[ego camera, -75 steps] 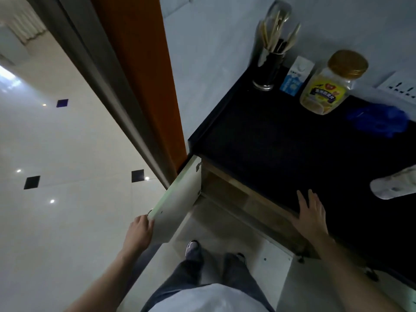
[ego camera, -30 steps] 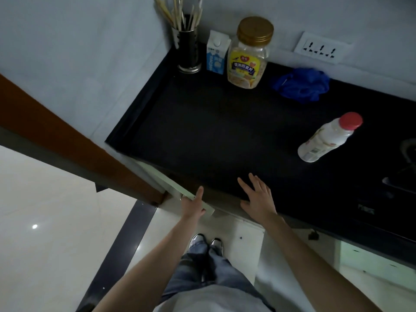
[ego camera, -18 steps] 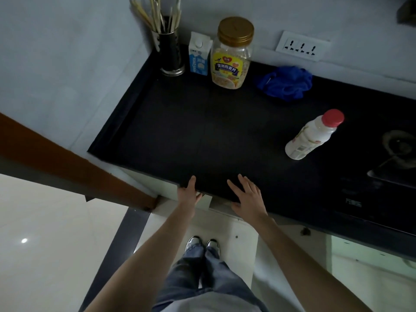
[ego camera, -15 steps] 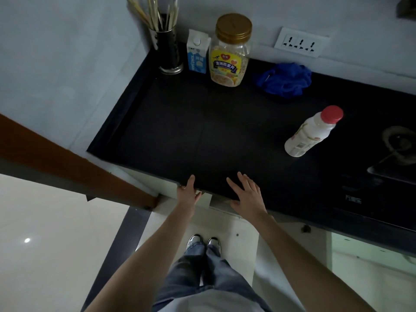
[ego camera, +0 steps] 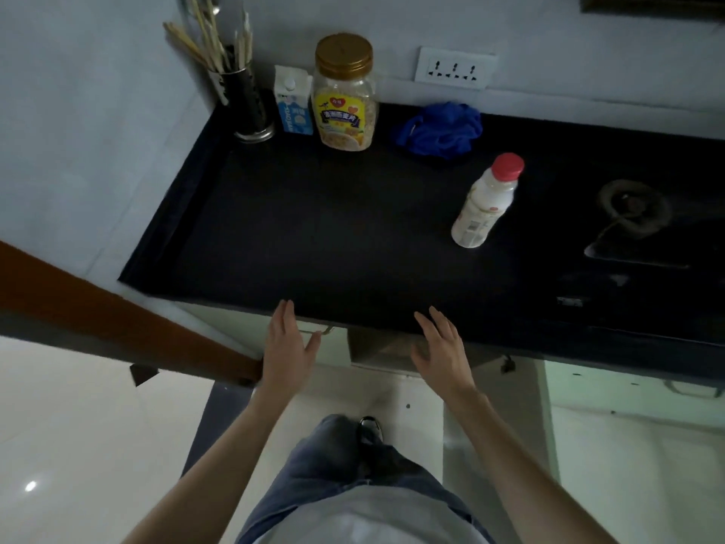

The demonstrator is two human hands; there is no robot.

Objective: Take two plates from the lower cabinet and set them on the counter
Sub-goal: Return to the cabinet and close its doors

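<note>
The black counter (ego camera: 333, 237) lies in front of me, with the lower cabinet below its front edge. My left hand (ego camera: 288, 349) is flat with straight fingers against the pale cabinet door (ego camera: 243, 327), beside its metal handle (ego camera: 323, 331). My right hand (ego camera: 441, 349) hovers with relaxed fingers at the counter's front edge, over a dark gap of the cabinet (ego camera: 380, 343). Neither hand holds anything. No plates are visible.
At the counter's back stand a black cup of chopsticks (ego camera: 245, 100), a small milk carton (ego camera: 293, 100) and a gold-lidded jar (ego camera: 345, 96). A blue cloth (ego camera: 441, 129) and a red-capped bottle (ego camera: 484, 202) sit further right, a stove burner (ego camera: 631, 206) at far right. An orange-brown door frame (ego camera: 117, 320) stands at left.
The cabinet door has swung from wide open to nearly against the cabinet under my left hand. My right hand has lifted off the counter's edge. The camera has turned toward the counter.
</note>
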